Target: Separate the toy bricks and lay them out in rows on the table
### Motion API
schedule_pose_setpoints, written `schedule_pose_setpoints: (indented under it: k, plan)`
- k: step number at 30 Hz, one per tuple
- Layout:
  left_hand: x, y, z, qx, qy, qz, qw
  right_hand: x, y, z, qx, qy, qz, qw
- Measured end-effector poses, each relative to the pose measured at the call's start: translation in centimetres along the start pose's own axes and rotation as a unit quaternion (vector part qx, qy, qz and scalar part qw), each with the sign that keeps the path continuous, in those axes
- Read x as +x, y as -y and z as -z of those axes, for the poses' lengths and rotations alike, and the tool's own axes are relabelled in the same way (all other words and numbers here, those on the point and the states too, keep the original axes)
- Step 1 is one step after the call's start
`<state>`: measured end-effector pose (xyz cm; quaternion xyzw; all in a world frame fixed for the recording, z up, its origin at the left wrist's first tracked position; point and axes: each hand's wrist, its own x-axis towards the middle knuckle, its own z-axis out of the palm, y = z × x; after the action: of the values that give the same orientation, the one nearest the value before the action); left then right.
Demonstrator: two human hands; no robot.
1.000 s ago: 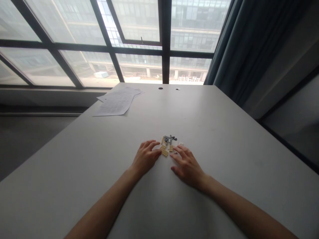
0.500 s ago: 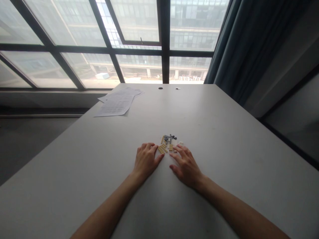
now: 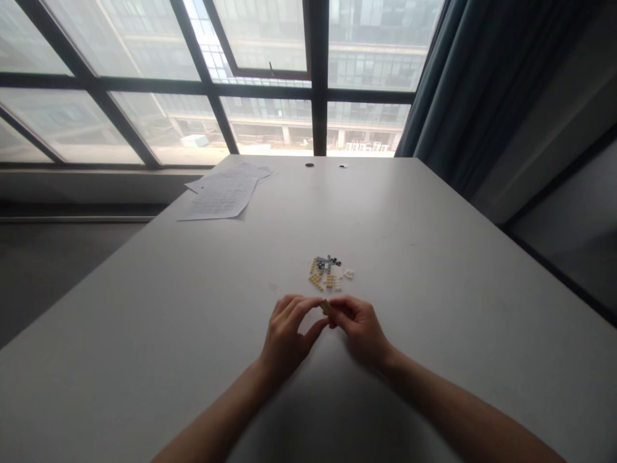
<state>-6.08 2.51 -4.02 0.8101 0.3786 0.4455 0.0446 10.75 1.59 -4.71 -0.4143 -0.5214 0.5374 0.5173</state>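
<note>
A small tan building brick [image 3: 325,307] is held between my two hands, just in front of the pile. My right hand [image 3: 359,326] pinches it between thumb and fingers. From the other side, my left hand [image 3: 292,326] has its index fingertip and thumb closed on the same brick; the fingers partly cover it. Beyond the hands lies a small pile of building bricks: tan bricks [image 3: 315,277], dark grey pieces [image 3: 329,262] and white pieces [image 3: 349,274].
The white table [image 3: 434,270] stretches forward to the window [image 3: 270,125]. Printed paper sheets [image 3: 219,195] lie at its far left. Two round holes, one dark hole [image 3: 309,165] among them, sit near the far edge. A dark curtain [image 3: 443,109] hangs at the right.
Both hands have drawn back from the pile and come together. A tan brick has been picked up and is now between them. The view has tilted slightly.
</note>
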Motion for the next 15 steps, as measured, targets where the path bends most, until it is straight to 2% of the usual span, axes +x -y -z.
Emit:
schedule_pose_setpoints:
  k: [4, 7, 12, 15]
  plan:
    - [-0.3, -0.3, 0.0, -0.06, -0.021, -0.017, 0.998, -0.1, 0.2, 0.4, -0.115, -0.04, 0.106, 0.987]
    - [-0.7, -0.4, -0.1, -0.056, -0.007, -0.038, 0.998, -0.3, 0.1, 0.5, -0.152, -0.071, 0.164, 0.972]
    - [-1.0, -0.4, -0.2, -0.044, 0.002, -0.062, 0.997, -0.4, 0.0, 0.5, -0.173, -0.093, 0.202, 0.96]
    - [-1.0, -0.5, -0.2, -0.044, -0.013, -0.061, 0.997, -0.4, 0.2, 0.7, -0.181, -0.086, 0.192, 0.961]
